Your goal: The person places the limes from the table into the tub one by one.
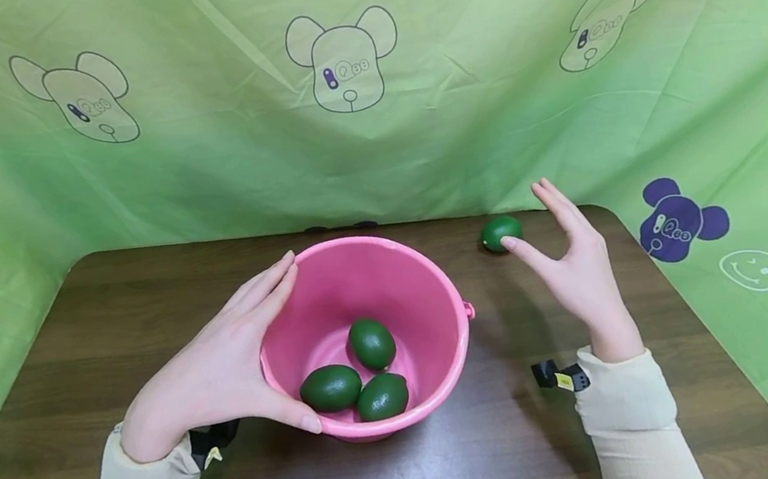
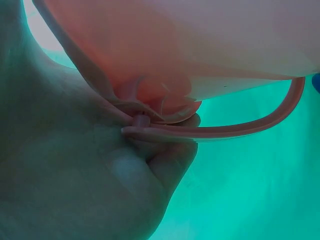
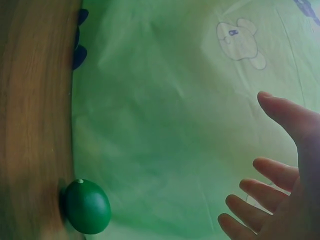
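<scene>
A pink bucket (image 1: 436, 281) stands in the middle of the head view with its mouth toward me. Inside, at the bottom, lie three dark green limes (image 1: 373, 343). My left hand (image 1: 223, 365) holds the bucket's left side, thumb at the near rim and fingers at the far rim. The left wrist view shows the bucket's handle (image 2: 225, 131) hanging by that palm. Another lime (image 1: 501, 234) lies near the table's back edge. My right hand (image 1: 577, 267) hovers near it, thumb and fingers spread wide; the right wrist view shows a gap between hand and lime.
The brown wooden table (image 1: 60, 383) has rounded back corners. A green cloth (image 1: 356, 160) printed with cartoon bear heads hangs behind it and along both sides. A small knob (image 1: 470, 310) sticks out from the bucket's right side.
</scene>
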`<state>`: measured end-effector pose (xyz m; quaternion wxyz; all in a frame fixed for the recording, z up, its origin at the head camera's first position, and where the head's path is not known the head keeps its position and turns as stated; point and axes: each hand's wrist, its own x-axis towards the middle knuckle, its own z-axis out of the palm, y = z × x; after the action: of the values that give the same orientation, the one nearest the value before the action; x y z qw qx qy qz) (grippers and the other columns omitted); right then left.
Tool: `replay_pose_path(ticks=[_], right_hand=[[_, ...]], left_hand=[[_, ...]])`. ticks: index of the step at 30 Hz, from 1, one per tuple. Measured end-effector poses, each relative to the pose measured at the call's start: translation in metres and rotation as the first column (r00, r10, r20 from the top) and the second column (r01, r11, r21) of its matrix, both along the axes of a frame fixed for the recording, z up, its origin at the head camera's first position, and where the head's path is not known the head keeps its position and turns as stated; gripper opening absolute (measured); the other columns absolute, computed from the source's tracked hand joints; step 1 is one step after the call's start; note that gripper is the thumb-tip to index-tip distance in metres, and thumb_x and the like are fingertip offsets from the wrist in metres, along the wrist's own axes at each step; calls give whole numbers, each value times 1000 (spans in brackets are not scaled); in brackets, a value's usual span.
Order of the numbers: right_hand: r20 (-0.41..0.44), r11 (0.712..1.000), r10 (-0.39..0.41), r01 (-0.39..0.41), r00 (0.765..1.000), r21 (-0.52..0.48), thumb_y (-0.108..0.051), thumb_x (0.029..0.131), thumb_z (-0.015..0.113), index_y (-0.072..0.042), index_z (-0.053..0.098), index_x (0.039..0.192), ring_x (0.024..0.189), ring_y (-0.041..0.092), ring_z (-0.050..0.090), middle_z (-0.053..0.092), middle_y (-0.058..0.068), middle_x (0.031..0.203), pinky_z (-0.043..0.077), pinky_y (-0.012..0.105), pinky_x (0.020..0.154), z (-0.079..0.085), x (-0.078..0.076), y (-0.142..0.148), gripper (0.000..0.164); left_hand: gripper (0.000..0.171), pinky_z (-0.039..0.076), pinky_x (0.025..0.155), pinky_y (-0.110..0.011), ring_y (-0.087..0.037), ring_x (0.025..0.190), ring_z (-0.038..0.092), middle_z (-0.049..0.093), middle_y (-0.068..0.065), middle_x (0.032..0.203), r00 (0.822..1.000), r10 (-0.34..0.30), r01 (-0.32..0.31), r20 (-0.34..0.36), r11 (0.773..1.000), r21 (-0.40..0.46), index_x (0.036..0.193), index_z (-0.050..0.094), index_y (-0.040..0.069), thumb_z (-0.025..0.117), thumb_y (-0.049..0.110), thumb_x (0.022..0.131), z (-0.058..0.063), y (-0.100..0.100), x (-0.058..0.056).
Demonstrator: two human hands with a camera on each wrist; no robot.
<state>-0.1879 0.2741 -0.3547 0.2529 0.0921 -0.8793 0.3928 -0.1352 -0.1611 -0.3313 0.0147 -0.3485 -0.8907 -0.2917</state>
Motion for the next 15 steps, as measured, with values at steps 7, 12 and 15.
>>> replay_pose_path(ticks=[7,12,15], right_hand=[[45,1000,-15,15,999,-2,-24,89,82,-22,48,154,146,11,32,38,-11,159,23,35,118,-4,-3,4,73],[82,1000,-28,27,996,3,-29,90,81,-21,47,155,146,13,31,37,-9,159,23,38,118,-9,-6,7,73],[97,1000,-29,29,995,5,-30,90,81,-20,46,155,147,14,31,37,-7,160,24,39,118,-12,-8,9,74]], left_hand=[[147,33,112,-56,-26,153,10,5,0,169,1000,-13,13,0,1000,0,163,17,6,84,80,54,2,0,1],[147,33,112,-55,-26,153,11,5,0,169,1000,-13,13,-3,1000,-1,163,17,5,83,81,55,2,0,0],[147,33,112,-55,-27,153,11,5,0,169,1000,-15,15,-2,1000,1,163,16,6,83,80,55,2,0,0]])
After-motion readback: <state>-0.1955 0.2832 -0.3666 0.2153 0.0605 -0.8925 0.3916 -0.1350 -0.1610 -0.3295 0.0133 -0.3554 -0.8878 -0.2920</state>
